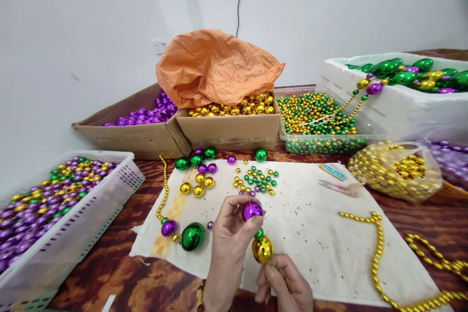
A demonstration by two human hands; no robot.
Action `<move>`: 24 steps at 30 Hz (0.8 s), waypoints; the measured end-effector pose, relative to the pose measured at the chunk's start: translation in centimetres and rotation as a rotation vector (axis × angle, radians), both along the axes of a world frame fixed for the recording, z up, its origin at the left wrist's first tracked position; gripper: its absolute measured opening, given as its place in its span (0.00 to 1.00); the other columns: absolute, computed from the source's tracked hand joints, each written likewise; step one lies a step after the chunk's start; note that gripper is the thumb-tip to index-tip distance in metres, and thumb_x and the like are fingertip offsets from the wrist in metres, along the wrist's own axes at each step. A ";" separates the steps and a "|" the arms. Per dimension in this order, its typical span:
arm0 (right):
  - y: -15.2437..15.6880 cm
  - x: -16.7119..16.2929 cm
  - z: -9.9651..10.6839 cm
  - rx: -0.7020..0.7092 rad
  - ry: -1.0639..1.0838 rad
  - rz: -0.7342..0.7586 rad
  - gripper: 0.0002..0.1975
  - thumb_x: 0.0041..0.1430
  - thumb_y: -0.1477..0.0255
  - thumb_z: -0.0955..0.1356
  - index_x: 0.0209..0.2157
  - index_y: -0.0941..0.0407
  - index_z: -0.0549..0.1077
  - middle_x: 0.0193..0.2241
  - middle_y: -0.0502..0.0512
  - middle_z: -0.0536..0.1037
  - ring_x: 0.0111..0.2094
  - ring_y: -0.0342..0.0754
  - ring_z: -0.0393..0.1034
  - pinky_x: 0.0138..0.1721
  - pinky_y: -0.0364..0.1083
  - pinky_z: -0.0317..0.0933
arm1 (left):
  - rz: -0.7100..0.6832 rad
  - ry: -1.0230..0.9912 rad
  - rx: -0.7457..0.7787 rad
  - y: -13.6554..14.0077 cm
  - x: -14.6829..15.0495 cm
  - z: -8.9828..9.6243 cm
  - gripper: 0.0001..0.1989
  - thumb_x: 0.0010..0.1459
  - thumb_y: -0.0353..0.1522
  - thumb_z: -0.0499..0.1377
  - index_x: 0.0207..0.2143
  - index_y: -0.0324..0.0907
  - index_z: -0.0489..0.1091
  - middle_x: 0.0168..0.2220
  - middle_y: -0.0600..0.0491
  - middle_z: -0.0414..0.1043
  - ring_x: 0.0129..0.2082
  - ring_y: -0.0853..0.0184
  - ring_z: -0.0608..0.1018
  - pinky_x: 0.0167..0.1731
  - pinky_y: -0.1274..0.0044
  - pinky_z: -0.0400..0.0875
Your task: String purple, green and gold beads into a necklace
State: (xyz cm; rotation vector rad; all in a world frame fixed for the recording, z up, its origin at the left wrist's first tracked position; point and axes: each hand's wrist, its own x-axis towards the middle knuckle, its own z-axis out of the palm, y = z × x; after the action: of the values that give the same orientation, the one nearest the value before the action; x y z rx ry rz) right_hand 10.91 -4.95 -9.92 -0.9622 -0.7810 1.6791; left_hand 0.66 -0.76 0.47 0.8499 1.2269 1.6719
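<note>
My left hand [228,243] is closed, thumb and fingers round a shiny purple bead [252,211]. Below that bead hang a small green bead [259,234] and a large gold bead [263,249], lined up with it. My right hand [283,282] is pinched at the lower edge of the gold bead; any thread there is too small to make out. Left of my hands lies a big green bead [192,236], beside a purple bead [168,227] joined to a gold bead chain [165,185]. Small loose beads [258,179] are scattered just beyond my left hand.
A white cloth [307,234] covers the table's middle, with scissors [338,187] on it. Gold bead strands [376,258] lie right. Around stand a white basket [91,219], cardboard boxes [230,131], a clear tub [325,144], a foam box [413,102] and a bead bag [369,170].
</note>
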 end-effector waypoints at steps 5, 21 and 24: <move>1.1 -0.2 0.0 -0.023 0.118 0.006 0.15 0.51 0.61 0.72 0.25 0.58 0.71 0.20 0.51 0.75 0.16 0.42 0.67 0.19 0.39 0.57 | 0.000 -0.044 -0.076 0.2 0.4 -0.8 0.15 0.54 0.33 0.63 0.45 0.45 0.68 0.40 0.52 0.70 0.36 0.71 0.72 0.36 0.79 0.68; 2.5 2.6 -0.5 0.042 0.086 0.030 0.15 0.58 0.59 0.68 0.28 0.57 0.67 0.21 0.49 0.71 0.19 0.41 0.63 0.22 0.39 0.54 | -0.078 -0.025 -0.097 2.6 0.9 -2.9 0.18 0.61 0.43 0.53 0.50 0.45 0.69 0.47 0.48 0.71 0.41 0.65 0.74 0.41 0.74 0.67; 3.5 4.5 -0.1 0.099 0.023 0.005 0.14 0.60 0.60 0.66 0.28 0.57 0.68 0.22 0.50 0.70 0.21 0.42 0.63 0.23 0.40 0.55 | -0.089 0.318 -0.046 4.9 0.0 -3.5 0.19 0.64 0.42 0.49 0.51 0.45 0.68 0.46 0.46 0.72 0.44 0.61 0.73 0.44 0.70 0.65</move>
State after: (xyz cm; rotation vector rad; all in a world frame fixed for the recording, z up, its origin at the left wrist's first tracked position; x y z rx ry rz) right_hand 15.36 -1.47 -10.03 -0.8722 -0.8434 1.6372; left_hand 0.64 4.13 -3.06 1.1564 1.4117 1.4692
